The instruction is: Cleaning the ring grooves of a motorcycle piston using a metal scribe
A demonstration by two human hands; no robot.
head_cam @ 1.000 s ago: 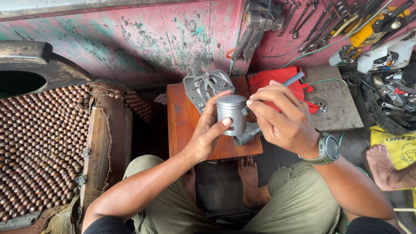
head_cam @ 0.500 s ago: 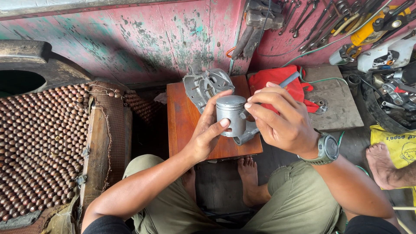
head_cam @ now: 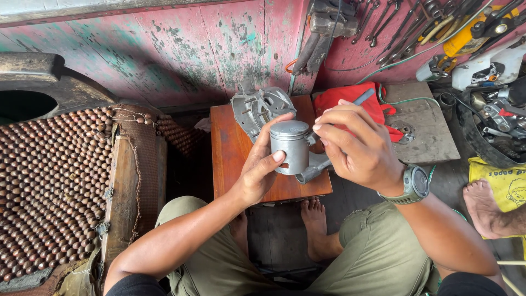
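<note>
- a small reddish-brown wooden worktop (head_cam: 233, 159), with a grey cast-metal engine casing (head_cam: 257, 108) lying at its far edge
- a red cloth (head_cam: 350, 101) bunched just right of the casing, on a grey slab (head_cam: 427, 129)
- a beaded seat mat (head_cam: 49, 186) of brown wooden beads at the left — it runs up to a worn wooden frame (head_cam: 121, 192)
- a pink wall (head_cam: 181, 49) with flaking paint
- spanners (head_cam: 400, 27) hanging on the wall at upper right
- another person's bare foot (head_cam: 485, 208) at the right edge, beside a yellow bag (head_cam: 501, 181)
</note>
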